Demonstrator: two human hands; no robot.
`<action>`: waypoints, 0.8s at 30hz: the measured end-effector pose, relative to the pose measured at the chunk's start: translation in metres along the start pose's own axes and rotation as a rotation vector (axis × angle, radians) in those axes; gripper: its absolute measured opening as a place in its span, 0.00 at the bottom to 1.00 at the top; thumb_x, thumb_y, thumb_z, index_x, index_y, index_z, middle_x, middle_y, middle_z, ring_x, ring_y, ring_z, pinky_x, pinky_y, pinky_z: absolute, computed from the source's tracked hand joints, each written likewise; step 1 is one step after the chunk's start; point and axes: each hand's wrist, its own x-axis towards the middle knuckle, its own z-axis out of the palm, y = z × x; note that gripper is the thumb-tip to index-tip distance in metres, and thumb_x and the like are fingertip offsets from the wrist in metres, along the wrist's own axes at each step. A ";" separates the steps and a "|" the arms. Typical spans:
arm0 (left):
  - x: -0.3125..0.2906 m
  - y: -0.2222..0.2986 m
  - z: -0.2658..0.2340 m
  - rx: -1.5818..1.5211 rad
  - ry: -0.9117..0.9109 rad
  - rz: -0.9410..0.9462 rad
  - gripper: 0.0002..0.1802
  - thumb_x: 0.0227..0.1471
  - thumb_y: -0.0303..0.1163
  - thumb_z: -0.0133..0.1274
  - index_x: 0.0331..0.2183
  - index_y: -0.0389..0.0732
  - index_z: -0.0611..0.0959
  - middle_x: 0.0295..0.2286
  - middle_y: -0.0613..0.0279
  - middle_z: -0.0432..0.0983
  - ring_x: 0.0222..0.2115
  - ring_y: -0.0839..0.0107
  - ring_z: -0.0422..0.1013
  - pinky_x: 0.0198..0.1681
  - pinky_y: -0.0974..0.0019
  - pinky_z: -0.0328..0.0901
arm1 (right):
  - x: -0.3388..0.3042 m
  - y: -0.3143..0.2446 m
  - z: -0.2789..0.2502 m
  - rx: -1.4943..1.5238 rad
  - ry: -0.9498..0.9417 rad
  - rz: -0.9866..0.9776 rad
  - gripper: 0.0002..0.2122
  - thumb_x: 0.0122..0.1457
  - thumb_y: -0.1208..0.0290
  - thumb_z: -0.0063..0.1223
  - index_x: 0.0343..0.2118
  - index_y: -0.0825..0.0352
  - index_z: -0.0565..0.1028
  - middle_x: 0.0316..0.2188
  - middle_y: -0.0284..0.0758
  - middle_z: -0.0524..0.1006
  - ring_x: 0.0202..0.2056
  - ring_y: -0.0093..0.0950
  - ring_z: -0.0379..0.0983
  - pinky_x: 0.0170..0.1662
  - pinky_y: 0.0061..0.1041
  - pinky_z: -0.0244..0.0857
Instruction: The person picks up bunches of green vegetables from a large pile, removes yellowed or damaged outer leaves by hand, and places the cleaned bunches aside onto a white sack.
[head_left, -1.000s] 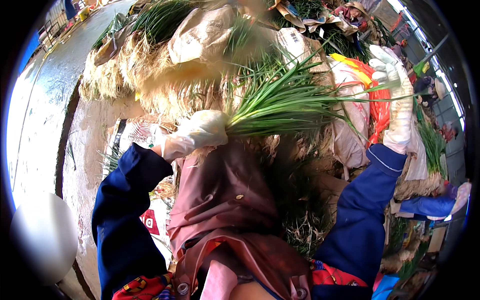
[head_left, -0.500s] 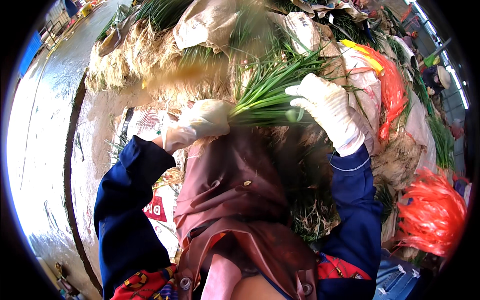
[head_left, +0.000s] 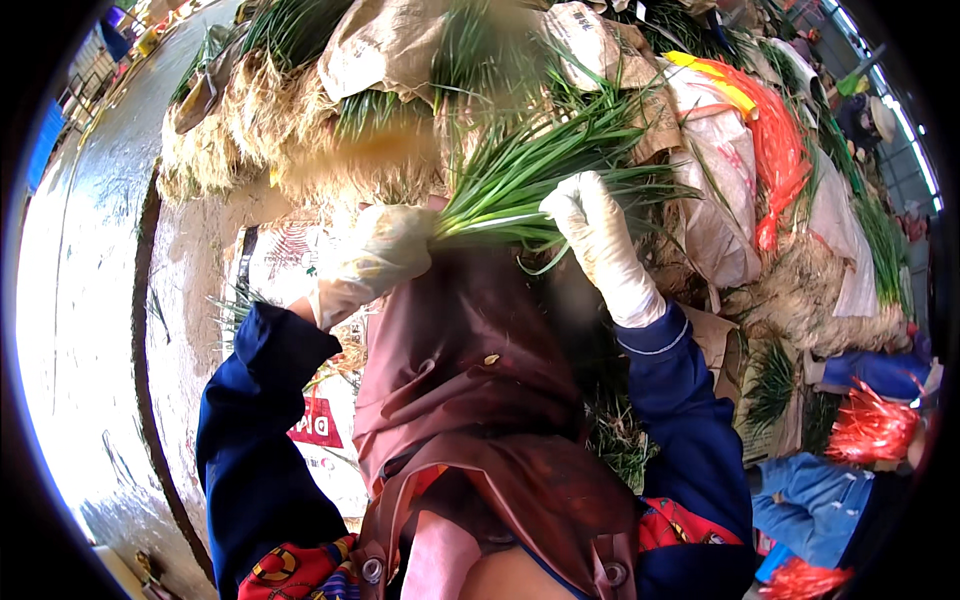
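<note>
A bunch of green onions (head_left: 540, 165) lies sideways in front of me, its long green leaves fanning to the upper right. My left hand (head_left: 382, 250), in a pale glove, is closed around the pale stalk end, hiding the roots. At the near edge of the leaves, my gloved right hand (head_left: 597, 240) has its thumb and fingers pressed together. A pale stalk runs to those fingertips, and one thin leaf curls down beside them. Beneath the bunch spreads my brown apron (head_left: 465, 350).
Rooted onion bundles (head_left: 265, 120), partly covered by sacks (head_left: 385, 50), line the far side. Red plastic strips (head_left: 780, 150) hang over a white sack (head_left: 715, 200) at right. Nearer, another person's jeans (head_left: 815, 505) and blue sleeve (head_left: 872, 373) show beside red strips (head_left: 873, 428). Wet floor lies left.
My right hand has moved left along the leaves, its spread fingers now pinched together. My left hand, still around the stalks, has shifted slightly left. Another person's sleeve and jeans show more at right.
</note>
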 end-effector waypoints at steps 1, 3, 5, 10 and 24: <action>-0.005 -0.006 0.004 0.070 0.015 -0.021 0.15 0.37 0.30 0.51 0.33 0.39 0.77 0.23 0.48 0.75 0.28 0.53 0.73 0.32 0.55 0.66 | -0.004 0.001 0.004 0.350 0.098 0.113 0.09 0.58 0.62 0.49 0.31 0.63 0.68 0.26 0.29 0.73 0.21 0.20 0.66 0.24 0.20 0.62; -0.019 -0.020 0.010 0.215 0.048 -0.074 0.14 0.39 0.30 0.51 0.34 0.40 0.75 0.22 0.48 0.74 0.27 0.52 0.72 0.31 0.53 0.66 | -0.015 -0.021 -0.026 0.619 0.308 0.250 0.12 0.57 0.58 0.49 0.31 0.62 0.70 0.23 0.26 0.69 0.20 0.14 0.62 0.22 0.13 0.56; -0.035 -0.026 0.015 0.187 0.198 -0.010 0.12 0.40 0.28 0.50 0.33 0.41 0.74 0.20 0.50 0.72 0.23 0.51 0.71 0.27 0.52 0.64 | -0.034 -0.012 -0.082 0.807 0.322 0.134 0.09 0.57 0.62 0.49 0.32 0.63 0.71 0.22 0.25 0.68 0.19 0.14 0.60 0.21 0.13 0.54; -0.050 -0.024 0.012 0.240 0.223 0.029 0.10 0.43 0.27 0.48 0.33 0.41 0.73 0.19 0.50 0.72 0.22 0.51 0.71 0.25 0.52 0.63 | -0.051 -0.051 -0.110 -0.072 0.344 -0.046 0.13 0.55 0.76 0.51 0.43 0.69 0.72 0.41 0.36 0.74 0.35 0.18 0.68 0.36 0.14 0.62; -0.072 -0.011 0.022 0.587 0.268 -0.002 0.14 0.41 0.28 0.49 0.34 0.35 0.72 0.18 0.53 0.70 0.23 0.57 0.69 0.26 0.57 0.62 | 0.016 -0.003 0.032 0.324 -0.302 -0.060 0.12 0.60 0.58 0.44 0.28 0.61 0.73 0.26 0.30 0.77 0.24 0.21 0.71 0.31 0.20 0.67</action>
